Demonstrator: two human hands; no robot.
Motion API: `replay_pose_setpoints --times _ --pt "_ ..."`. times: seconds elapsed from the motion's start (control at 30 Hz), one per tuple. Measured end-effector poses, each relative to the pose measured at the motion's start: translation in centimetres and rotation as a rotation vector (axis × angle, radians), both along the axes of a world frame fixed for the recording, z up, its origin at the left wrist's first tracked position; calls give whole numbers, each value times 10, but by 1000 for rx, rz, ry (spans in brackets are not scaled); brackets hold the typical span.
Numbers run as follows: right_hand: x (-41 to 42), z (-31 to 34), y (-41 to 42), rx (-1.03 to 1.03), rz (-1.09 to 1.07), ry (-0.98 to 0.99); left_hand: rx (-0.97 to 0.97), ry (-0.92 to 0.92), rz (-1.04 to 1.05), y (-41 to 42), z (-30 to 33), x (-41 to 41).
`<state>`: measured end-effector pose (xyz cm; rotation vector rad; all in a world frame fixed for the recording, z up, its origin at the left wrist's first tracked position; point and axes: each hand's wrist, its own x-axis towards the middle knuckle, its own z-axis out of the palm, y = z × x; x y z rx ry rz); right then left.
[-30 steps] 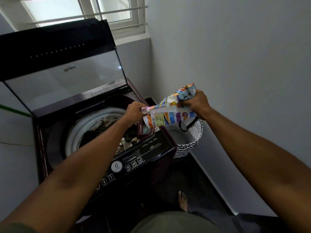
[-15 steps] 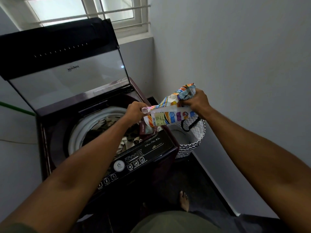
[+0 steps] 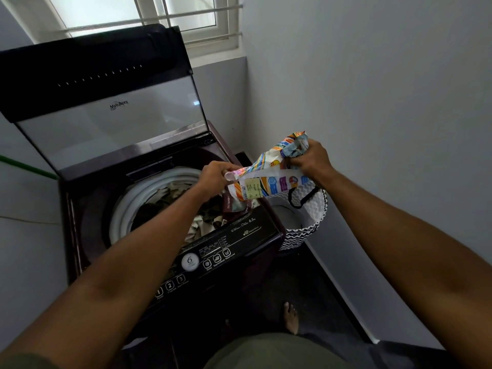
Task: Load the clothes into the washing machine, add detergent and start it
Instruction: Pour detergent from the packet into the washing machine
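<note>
A dark maroon top-load washing machine (image 3: 80, 235) stands with its glass lid (image 3: 106, 107) raised. Clothes (image 3: 173, 198) fill its white-rimmed drum. Over the machine's right front corner I hold a colourful detergent packet (image 3: 269, 182), tilted with its lower end towards the drum. My left hand (image 3: 215, 174) pinches that lower left corner. My right hand (image 3: 311, 158) grips the crumpled upper end. Just below the packet lies the open detergent compartment (image 3: 234, 206). Along the machine's front runs the black control panel (image 3: 213, 257).
A black-and-white zigzag laundry basket (image 3: 306, 230) stands on the floor right of the machine, against the grey wall. A window (image 3: 149, 14) is behind the lid. My bare foot (image 3: 290, 315) is on the dark floor before the machine.
Both hands keep hold of the packet over the same corner of the machine. The view has shifted slightly; otherwise nothing visibly changed.
</note>
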<state>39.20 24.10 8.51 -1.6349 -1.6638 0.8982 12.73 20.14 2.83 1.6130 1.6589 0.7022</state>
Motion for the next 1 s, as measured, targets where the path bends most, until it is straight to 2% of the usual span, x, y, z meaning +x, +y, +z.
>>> replay_pose_setpoints --times 0.2,0.53,0.67,0.77,0.87,1.0 --pt "-4 7 0 9 25 -24 -51 22 34 2 -1 -1" --pt "-4 11 0 25 64 -43 -25 -25 -10 -3 1 -5" --pt "-5 12 0 33 59 -35 -44 26 4 -1 3 -4" --pt "-4 11 1 27 33 -17 -22 -25 2 0 5 -4" --pt "-3 10 2 26 32 -30 -34 21 0 -1 7 -3" --pt "-1 9 1 15 37 -24 -49 -39 -17 -3 7 -2"
